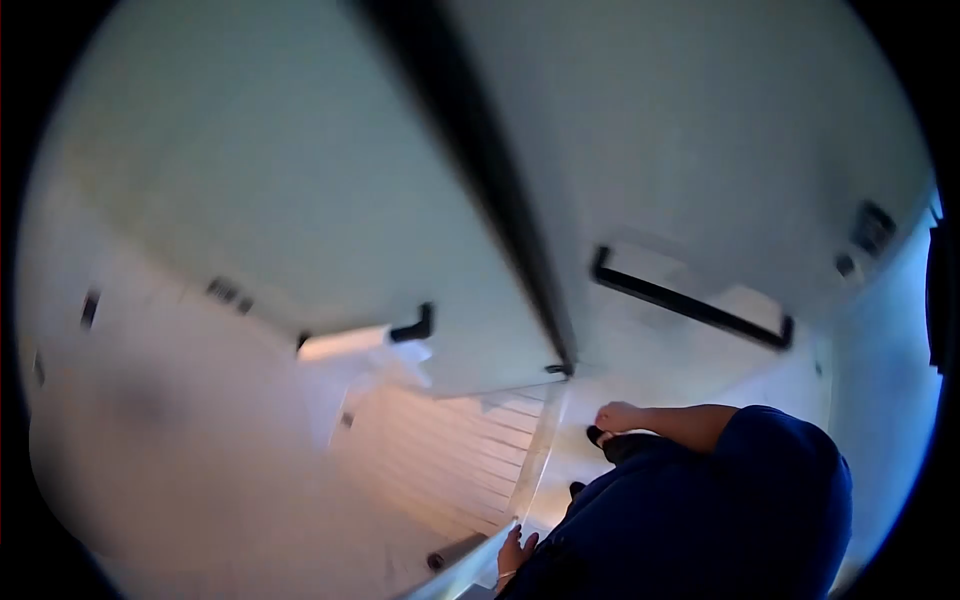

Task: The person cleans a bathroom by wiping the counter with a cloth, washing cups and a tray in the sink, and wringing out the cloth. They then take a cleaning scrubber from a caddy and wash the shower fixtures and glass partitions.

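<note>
My left hand (512, 553), with a thin band at its wrist, is low in the view at the edge of a pale door panel (468, 574). Its fingers appear curled onto that edge, though blur softens the contact. Bent in front of my dark blue shirt, my right arm ends in my right hand (618, 418). Those fingers are curled in, and nothing shows in them. Below that hand is a dark shoe (595, 436).
Two large pale panels with a black strip (480, 150) between them fill the upper view. One bears a black bar handle (690, 300); another handle (345, 343) has a white wrap. Slatted flooring (455, 440) lies beyond a threshold (540, 450). A grey roll-like object (457, 551) lies near the left panel.
</note>
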{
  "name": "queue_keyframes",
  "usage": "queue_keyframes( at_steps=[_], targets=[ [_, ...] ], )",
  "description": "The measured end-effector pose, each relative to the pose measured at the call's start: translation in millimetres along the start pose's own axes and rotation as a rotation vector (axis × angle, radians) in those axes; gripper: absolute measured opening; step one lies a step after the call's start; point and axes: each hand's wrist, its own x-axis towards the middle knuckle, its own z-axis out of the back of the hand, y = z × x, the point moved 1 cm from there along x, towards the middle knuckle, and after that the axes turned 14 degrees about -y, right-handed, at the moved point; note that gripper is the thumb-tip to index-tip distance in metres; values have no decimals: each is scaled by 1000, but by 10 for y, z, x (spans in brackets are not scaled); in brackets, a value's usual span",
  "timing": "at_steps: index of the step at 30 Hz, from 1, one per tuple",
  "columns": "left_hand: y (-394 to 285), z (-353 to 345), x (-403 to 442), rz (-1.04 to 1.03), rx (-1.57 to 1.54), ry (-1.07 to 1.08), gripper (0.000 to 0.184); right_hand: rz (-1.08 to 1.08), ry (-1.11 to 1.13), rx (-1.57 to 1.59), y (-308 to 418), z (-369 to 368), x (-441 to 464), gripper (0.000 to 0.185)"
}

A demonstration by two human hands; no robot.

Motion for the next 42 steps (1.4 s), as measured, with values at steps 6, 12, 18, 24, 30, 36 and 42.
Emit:
queue_keyframes(
  at_steps=[6,12,18,24,30,36,42],
  targets=[
    [-534,236,492,-371,151,438,59,-318,-182,153,-885,-264,-1764,26],
    [-2153,-259,520,-768,437,450,54,-1428,-809,532,-2063,-591,-4021,19],
    [-3511,-1577,-239,-983,503,665,54,-1479,-863,1076,-2925,-1525,-5903,12],
    [-4232,-2354,-1162,-940,500,845,57,-1545,-951,1429,-3437,-489,-6506,17],
    [-4405,-2620,-1209,-716,635,755,57,-1011,-1129,1383,-5068,1600,-4964,22],
    [-3793,-3703,-964,-382,602,711,58,-547,-579,1305,-5186,3184,-3686,24],
    [-4250,-4519,-1288,-11,340,574,57,-981,-552,1138,-6786,3228,-3764,25]
  ],
)
